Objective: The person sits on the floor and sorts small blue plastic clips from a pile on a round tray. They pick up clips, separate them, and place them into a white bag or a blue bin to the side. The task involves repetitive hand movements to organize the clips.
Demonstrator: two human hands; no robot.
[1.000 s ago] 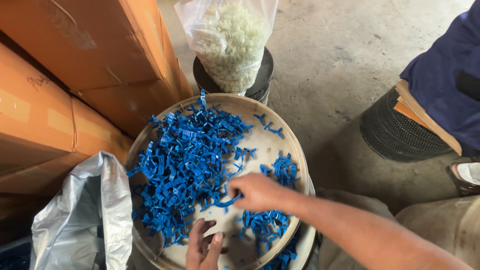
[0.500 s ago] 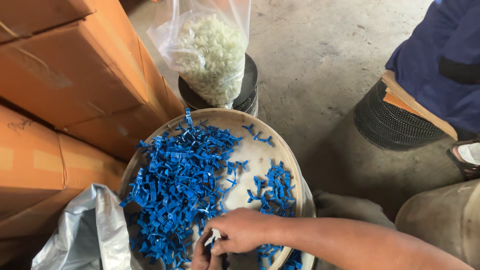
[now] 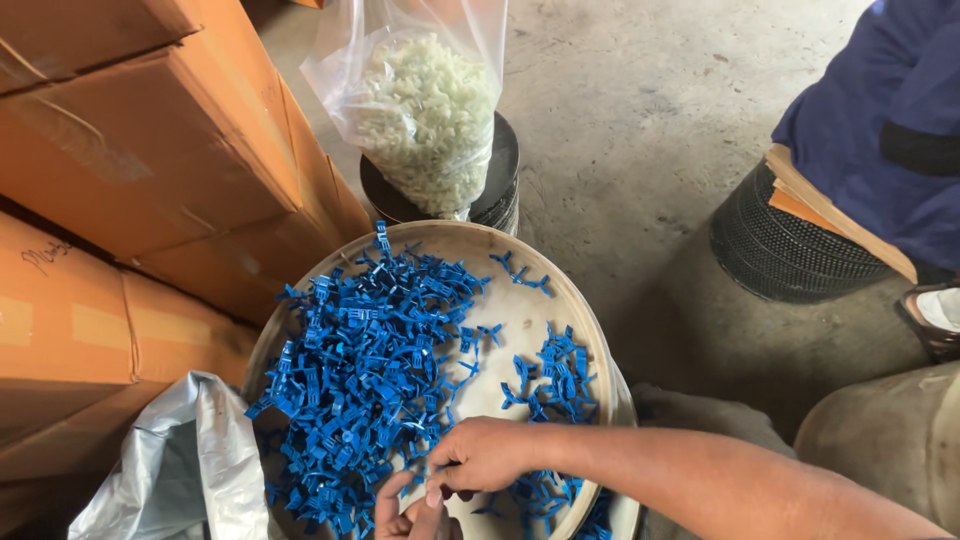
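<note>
Withdrawn nearward, right hand [image 3: 490,455] meets left hand [image 3: 410,510], both pinched together over small blue plastic clips [image 3: 370,370] piled in round beige tray [image 3: 560,290].

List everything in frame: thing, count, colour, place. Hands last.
blue plastic parts: too many to count, blue, heaped on the tray, a smaller cluster at its right
round tray: one, beige, centre
clear bag of white parts: one, pale white, on the black round container behind the tray
black round container: one, top centre
cardboard boxes: several, orange-brown, stacked left
silvery bag: one, grey, bottom left
black ribbed stool: one, right, another person in blue seated on it
left hand: bottom edge, mostly hidden
right hand: over the tray's near edge, fingertips meeting the left hand
</note>
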